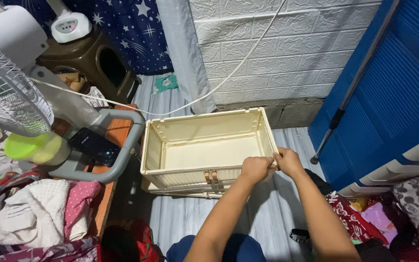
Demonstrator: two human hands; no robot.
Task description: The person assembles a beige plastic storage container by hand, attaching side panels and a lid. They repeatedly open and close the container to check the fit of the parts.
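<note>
Cream plastic storage crate (204, 145) on the striped floor covering (180, 223), open at the top, nothing inside but its bare pale bottom. Two small tan latches (211, 176) on the near wall, roughly at mid-length. Under the crate, a flat cream panel (180, 192) showing along the near edge, possibly a lid or a folded part; hard to tell from this angle.

Tight on the far side: crate's back wall close to the white brick-pattern wall (287, 48) and the rough grey ledge (292, 112) below it. On the left, crate edge just beside the grey base of a standing fan (98, 145), with a dark phone (94, 146) and a yellow-green lidded cup (35, 148) resting there. On the right, a metal pole (350, 87) leaning against a blue panel (389, 87), its foot near the crate's right end. Open floor mostly on the near side, between the crate and the knees, flanked by heaps of clothing (40, 213).

Left hand (256, 168) and right hand (287, 161) side by side, touching each other, both at the crate's near right corner. Both closed in a narrow pinch on the top rim there, knuckles up, fingertips hidden behind the rim.
</note>
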